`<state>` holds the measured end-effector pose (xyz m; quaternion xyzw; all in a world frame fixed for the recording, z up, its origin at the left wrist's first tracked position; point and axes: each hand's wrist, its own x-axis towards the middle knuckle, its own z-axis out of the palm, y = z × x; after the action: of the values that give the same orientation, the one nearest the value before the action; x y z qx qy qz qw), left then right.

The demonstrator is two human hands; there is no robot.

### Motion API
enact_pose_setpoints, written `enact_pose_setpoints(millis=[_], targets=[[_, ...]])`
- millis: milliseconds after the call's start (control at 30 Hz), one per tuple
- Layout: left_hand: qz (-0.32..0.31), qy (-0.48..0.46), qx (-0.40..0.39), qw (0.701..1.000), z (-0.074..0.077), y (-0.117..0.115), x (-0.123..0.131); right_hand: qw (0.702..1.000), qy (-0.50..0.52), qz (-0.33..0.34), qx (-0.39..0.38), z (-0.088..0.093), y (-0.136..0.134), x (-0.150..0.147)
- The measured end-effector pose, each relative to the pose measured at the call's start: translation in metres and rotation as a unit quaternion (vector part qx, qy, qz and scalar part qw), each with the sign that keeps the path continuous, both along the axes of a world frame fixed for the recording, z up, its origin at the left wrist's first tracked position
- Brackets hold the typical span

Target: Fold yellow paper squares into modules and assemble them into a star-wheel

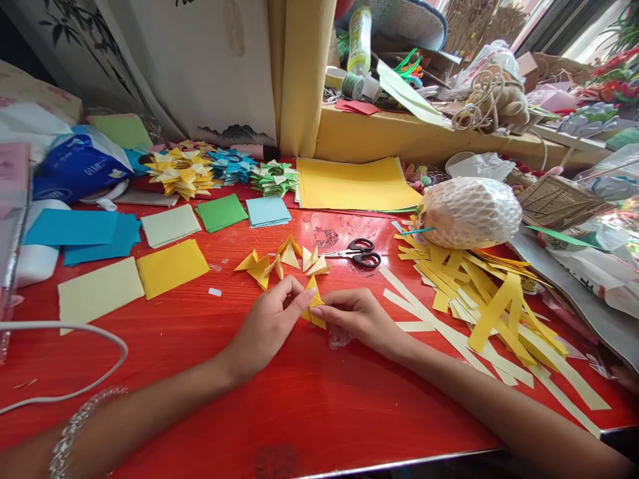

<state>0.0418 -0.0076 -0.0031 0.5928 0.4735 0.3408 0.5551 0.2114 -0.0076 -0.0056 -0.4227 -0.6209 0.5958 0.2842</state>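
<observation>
A small folded yellow paper piece (314, 303) is pinched between my two hands, low over the red table. My left hand (274, 316) grips its left side with thumb and index finger. From the right, the thumb and fingers of my right hand (362, 319) close on its lower edge. Just beyond the hands lie several folded yellow and cream paper triangles (259, 267), loosely in an arc. Behind them at the right rests a pair of black-handled scissors (363, 253), blades pointing left.
Stacked paper rectangles in yellow (172, 268), cream (100, 291), green (221, 213) and blue (74, 227) lie left. Folded paper rings (182, 174) stand at the back beside large yellow sheets (357, 184). Cut paper strips (494, 313) and a net-wrapped bundle (472, 213) crowd the right. A white cable (122, 349) curves in from the left.
</observation>
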Motion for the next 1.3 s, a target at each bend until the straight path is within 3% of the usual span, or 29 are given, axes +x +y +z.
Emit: enact_pose_setpoints(millis=[133, 200, 267, 333, 433, 500, 567, 933, 1033, 1200, 1300], targets=[[-0.021, -0.093, -0.115, 0.989, 0.0, -0.001, 0.001, 0.999, 0.03, 0.009, -0.01, 0.001, -0.002, 0.001], [-0.028, -0.089, -0.118, 0.989, 0.001, 0.0, 0.0, 0.999, 0.034, 0.002, -0.014, 0.002, -0.003, 0.001], [-0.006, -0.024, -0.024, 0.999, 0.002, 0.002, -0.002, 0.999, 0.035, -0.018, -0.028, 0.003, -0.003, 0.001], [0.02, 0.072, 0.165, 0.983, 0.002, 0.005, -0.006, 0.997, 0.041, -0.043, -0.042, 0.003, -0.003, 0.001], [-0.021, 0.182, 0.441, 0.879, 0.0, 0.011, -0.011, 0.996, 0.053, -0.061, -0.045, 0.002, -0.002, 0.001], [-0.06, 0.211, 0.514, 0.829, -0.001, 0.015, -0.014, 0.995, 0.06, -0.06, -0.054, 0.002, -0.001, 0.001], [-0.078, 0.213, 0.532, 0.816, -0.002, 0.017, -0.015, 0.994, 0.062, -0.06, -0.07, 0.002, -0.001, 0.001], [-0.104, 0.144, 0.44, 0.88, 0.0, 0.014, -0.014, 0.994, 0.07, -0.027, -0.077, 0.003, 0.0, 0.004], [-0.085, 0.13, 0.401, 0.903, 0.002, 0.013, -0.015, 0.994, 0.075, -0.022, -0.082, 0.004, 0.0, 0.002], [-0.03, 0.117, 0.322, 0.939, 0.007, 0.015, -0.015, 0.991, 0.091, -0.098, -0.011, 0.003, 0.002, -0.002], [-0.013, 0.112, 0.269, 0.957, 0.008, 0.015, -0.014, 0.994, 0.077, -0.083, -0.005, 0.001, 0.001, -0.004]])
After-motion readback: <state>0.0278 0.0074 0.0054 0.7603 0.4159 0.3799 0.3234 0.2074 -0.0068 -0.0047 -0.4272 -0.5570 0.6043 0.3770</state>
